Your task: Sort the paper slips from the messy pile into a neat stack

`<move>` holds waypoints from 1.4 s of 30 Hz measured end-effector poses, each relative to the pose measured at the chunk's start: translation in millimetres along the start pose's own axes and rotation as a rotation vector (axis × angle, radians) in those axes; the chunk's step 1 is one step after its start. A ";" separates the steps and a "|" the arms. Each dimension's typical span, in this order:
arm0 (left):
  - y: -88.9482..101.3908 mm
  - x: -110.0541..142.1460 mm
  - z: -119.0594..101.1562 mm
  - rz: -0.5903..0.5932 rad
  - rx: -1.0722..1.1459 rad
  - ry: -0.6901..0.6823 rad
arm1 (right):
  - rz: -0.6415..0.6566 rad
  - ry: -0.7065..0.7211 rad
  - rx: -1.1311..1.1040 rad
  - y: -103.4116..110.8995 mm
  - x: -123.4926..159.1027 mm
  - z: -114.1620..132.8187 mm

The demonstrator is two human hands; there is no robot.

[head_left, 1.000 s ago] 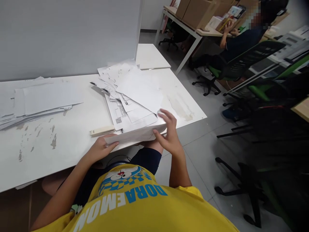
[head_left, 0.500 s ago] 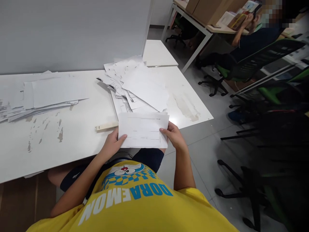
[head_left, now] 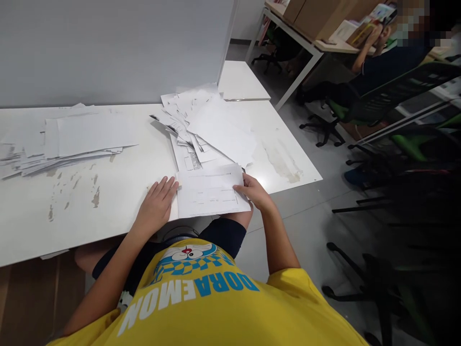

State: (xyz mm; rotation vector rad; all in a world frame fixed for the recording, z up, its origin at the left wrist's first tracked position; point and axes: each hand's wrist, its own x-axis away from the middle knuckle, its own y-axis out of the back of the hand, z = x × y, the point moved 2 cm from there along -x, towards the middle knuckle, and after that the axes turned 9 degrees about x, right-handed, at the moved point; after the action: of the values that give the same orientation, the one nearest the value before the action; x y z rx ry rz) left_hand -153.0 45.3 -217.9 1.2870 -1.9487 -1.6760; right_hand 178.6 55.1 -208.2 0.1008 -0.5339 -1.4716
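My right hand (head_left: 257, 193) pinches the right edge of a few white printed sheets of paper (head_left: 211, 194), thumb on top and fingers underneath. The sheets jut out past the table's front edge, above my lap. Beside their left edge, my left hand (head_left: 154, 204) lies palm down, fingers stretched out. Beneath those fingers is a slim cream-coloured object, almost wholly hidden, with only small bits showing at either side. Just beyond the held sheets lies a messy heap of papers (head_left: 223, 127).
A second stack of papers (head_left: 90, 137) spreads over the left of the white table (head_left: 118, 187). A grey partition (head_left: 108, 53) stands along the back. To the right are office chairs (head_left: 360, 115) and a person seated at another desk (head_left: 298, 31).
My left hand has let go of the sheets' left edge and moved left onto the cream object, covering it. My right hand still holds the sheets, which have tilted slightly.
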 end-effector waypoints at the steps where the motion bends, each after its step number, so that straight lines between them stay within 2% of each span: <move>1: -0.6 0.5 0.2 0.006 -0.004 -0.003 | -0.003 -0.001 0.004 -0.1 -0.2 0.9; 7: 0.5 -1.1 -0.7 -0.007 0.015 0.015 | -0.003 -0.001 -0.003 2.2 -3.2 -3.1; 13: -1.0 -3.5 3.0 0.050 0.073 0.057 | -0.017 -0.021 -0.025 -1.2 -6.1 -14.8; 18: 2.6 -6.6 21.5 0.062 0.155 -0.060 | -0.029 0.027 -0.058 -8.4 -6.0 -17.3; 22: 10.3 -4.3 26.9 -0.027 0.087 -0.126 | -0.097 0.100 0.010 -12.9 -3.3 -14.1; 25: 14.6 0.3 23.6 -0.110 0.073 -0.127 | -0.205 0.122 0.142 -11.7 -0.4 -2.2; 27: 17.0 2.9 20.2 -0.151 0.095 -0.102 | -0.294 0.166 0.210 -8.4 -0.2 14.2; 31: 17.7 4.1 14.9 -0.150 0.153 -0.098 | -0.407 0.331 0.103 -10.4 -23.5 62.2; 33: 15.5 3.7 14.5 -0.133 0.166 -0.099 | -0.370 0.402 0.016 -24.3 -50.8 89.5; 35: 12.9 3.5 15.1 -0.121 0.175 -0.090 | -0.257 0.433 -0.055 -50.8 -85.2 117.6; 38: 11.0 4.3 15.4 -0.127 0.180 -0.093 | -0.084 0.441 -0.113 -111.0 -138.2 159.0; 42: 12.5 5.3 15.0 -0.120 0.215 -0.092 | 0.043 0.395 0.009 -200.7 -190.7 197.5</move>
State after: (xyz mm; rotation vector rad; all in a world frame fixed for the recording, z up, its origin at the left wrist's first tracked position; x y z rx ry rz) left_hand -171.9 50.5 -212.9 1.4524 -2.1960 -1.6431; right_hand -85.6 264.8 -164.7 0.3760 -0.2195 -1.3618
